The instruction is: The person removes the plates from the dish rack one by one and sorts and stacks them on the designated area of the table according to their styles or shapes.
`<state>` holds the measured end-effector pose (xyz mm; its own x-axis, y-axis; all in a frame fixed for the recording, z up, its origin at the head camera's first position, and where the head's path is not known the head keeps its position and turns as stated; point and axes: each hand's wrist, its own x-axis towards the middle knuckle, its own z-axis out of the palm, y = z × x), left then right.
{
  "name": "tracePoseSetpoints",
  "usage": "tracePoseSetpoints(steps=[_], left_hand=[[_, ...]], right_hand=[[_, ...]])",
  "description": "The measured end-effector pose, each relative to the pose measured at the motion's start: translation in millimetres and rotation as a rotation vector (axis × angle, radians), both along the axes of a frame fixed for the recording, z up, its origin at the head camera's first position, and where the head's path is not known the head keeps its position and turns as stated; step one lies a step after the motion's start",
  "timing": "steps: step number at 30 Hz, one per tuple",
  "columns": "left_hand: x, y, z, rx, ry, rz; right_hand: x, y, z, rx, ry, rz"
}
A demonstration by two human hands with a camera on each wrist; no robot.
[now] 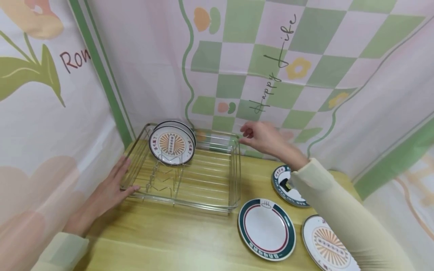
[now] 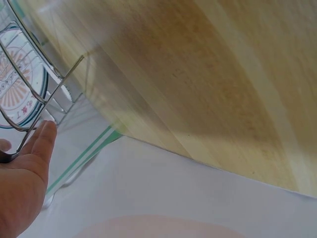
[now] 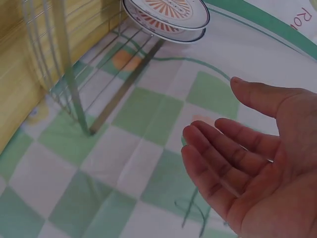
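Note:
A wire dish rack [image 1: 207, 206] stands on the wooden table by the patterned cloth wall. Two plates [image 1: 172, 145] lean upright one behind the other near its left end; the front one has an orange sunburst print. My left hand [image 1: 107, 195] rests on the rack's front left corner, its thumb along the front rim and its straight fingers against the left side. My right hand [image 1: 262, 138] hovers just beyond the back right corner, apart from the rack. In the right wrist view its fingers are loosely bent and hold nothing.
Right of the rack lies a green-rimmed plate [image 1: 267, 229]. Behind it is another green-rimmed plate [image 1: 288, 186], and a sunburst plate [image 1: 327, 242] lies nearer the front; my right sleeve [image 1: 342, 210] partly covers both. Cloth walls [image 1: 142, 67] border the table [image 1: 162, 237] at back and left.

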<state>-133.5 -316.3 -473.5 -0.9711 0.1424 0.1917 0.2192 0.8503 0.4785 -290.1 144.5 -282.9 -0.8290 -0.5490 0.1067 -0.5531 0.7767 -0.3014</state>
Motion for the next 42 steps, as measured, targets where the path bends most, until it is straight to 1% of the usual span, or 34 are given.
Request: tracePoseSetpoints(steps=[6, 10, 14, 18, 22, 25, 27, 32, 36, 42], left_hand=[[0.6, -0.3, 0.8, -0.008, 0.018, -0.005], [-0.2, -0.1, 0.4, -0.013, 0.028, -0.004], [-1.3, 0.0, -1.6, -0.011, 0.028, -0.005], [-2.8, 0.6, -3.3, -0.004, 0.022, -0.007], [-3.5, 0.7, -5.3, 0.004, 0.009, -0.007], [-2.7, 0.2, -5.6, 0.008, 0.009, -0.005], [-1.9, 0.2, -4.6, 0.008, 0.014, -0.003], [-0.9, -0.4, -3.0, 0.004, 0.014, 0.0], [-1.5, -0.2, -2.9, 0.006, 0.012, 0.005], [-1.9, 0.5, -1.5, 0.009, 0.011, 0.006]], right_hand=[[-18.3, -33, -10.8, -0.005, -0.03, 0.05], [-30.2, -57, -21.6, 0.004, -0.047, 0.066], [-39.0, -79, -33.4, -0.031, -0.071, 0.073], [-46.3, -100, -44.2, -0.089, -0.094, 0.075], [-53.1, -118, -57.0, -0.118, -0.073, 0.11], [-55.5, -130, -64.9, -0.119, -0.035, 0.136], [-55.7, -137, -68.8, -0.125, -0.027, 0.145], [-55.0, -153, -79.1, -0.124, -0.056, 0.121], [-54.3, -162, -85.8, -0.09, -0.045, 0.105], [-53.7, -168, -96.8, -0.109, -0.056, 0.08]])
